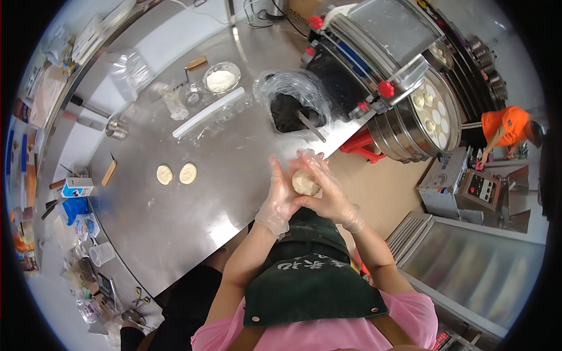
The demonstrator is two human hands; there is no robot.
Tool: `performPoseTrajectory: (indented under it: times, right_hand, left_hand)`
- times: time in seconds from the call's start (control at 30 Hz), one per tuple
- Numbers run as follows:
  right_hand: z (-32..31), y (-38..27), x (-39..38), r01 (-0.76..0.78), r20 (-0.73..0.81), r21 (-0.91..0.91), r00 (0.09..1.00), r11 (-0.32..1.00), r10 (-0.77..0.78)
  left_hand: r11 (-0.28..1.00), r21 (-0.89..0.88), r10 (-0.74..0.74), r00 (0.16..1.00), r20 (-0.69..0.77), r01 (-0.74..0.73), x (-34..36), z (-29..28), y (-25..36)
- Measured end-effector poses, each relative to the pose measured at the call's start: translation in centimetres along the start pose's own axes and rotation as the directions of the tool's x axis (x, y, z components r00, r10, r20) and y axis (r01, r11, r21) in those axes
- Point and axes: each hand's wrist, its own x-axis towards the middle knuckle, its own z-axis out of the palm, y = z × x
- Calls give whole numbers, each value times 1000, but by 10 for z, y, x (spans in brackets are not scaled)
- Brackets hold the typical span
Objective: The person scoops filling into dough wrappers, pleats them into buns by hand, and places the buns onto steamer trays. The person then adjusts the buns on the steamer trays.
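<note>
So the dough ball point(304, 182) is up at the near edge of the steel table point(140, 216), held between both hands. Left hand point(280, 196) is cupped against its left side, right hand point(329, 196) curves around the other side, both in clear plastic gloves. Fingers hide part of the ball, and I can't tell where all the left fingertips sit.

Two dough rounds point(188, 173) lie side by side on the table, off to the left, nothing touching them. Just beyond the hands there's a dark container point(284, 114) half wrapped in plastic film point(281, 85), with a spatula point(311, 126) poking out toward the near side, so that spot's kinda crowded. Further left: a long white stick point(209, 113), then a bowl of white powder point(221, 81). Far right, a big machine point(386, 44) hogs the corner, with stacked steamers point(398, 137) on its near side, above a red stool point(358, 147).
</note>
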Motion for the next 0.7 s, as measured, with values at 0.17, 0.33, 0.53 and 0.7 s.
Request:
performPoseTrajectory:
  times: [0.17,0.33,0.53,0.7]
  right_hand:
    - [6,-10,-30,-68,-439,466,848,882,297]
    - [-53,31,-51,-89,-447,421,846,903,292]
    - [-158,61,-95,-142,-384,259,893,955,237]
    - [-184,82,-126,-99,-714,273,645,957,271]
  left_hand:
    - [914,333,256,966,-26,-233,37,17,-56]
    - [948,285,115,987,114,-144,72,31,-93]
    - [980,114,-176,980,91,165,142,58,-155]
    - [958,280,-89,993,72,65,199,91,-249]
